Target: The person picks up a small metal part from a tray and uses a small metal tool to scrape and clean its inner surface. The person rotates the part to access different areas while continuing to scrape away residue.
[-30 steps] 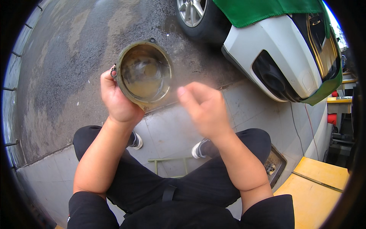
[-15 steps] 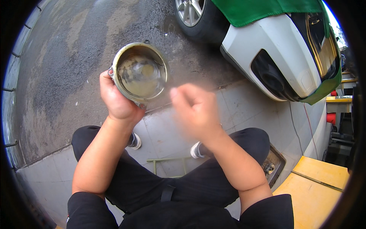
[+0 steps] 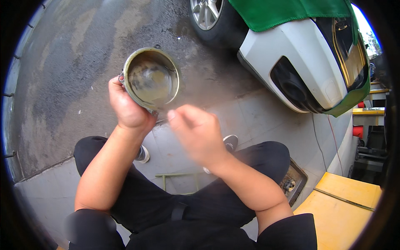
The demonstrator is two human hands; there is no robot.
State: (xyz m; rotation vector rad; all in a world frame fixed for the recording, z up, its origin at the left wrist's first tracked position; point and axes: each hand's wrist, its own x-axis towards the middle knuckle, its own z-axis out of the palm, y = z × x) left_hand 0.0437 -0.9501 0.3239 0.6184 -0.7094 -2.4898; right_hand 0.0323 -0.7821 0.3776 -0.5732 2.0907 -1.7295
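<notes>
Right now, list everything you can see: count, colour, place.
Round metal housing: one, grey-green, left of centre
Car: one, white, upper right
Wheel: one, silver and black, top centre
Cover: one, green, over the car
Cables: two, dark and red, right
Object, kind unclear: one, red, far right
Box-like unit: one, yellow, lower right
Tray: one, dark, lower right
Frame: one, green, lower centre
Tiled floor: one, grey, lower half
Shoes: two, dark and white, centre
Left hand: one, bare, holding housing
Right hand: one, bare, blurred, near housing

The left hand [image 3: 132, 109] holds a round housing [image 3: 149, 81] — the blurred right hand [image 3: 199, 135] curls nearby.
</notes>
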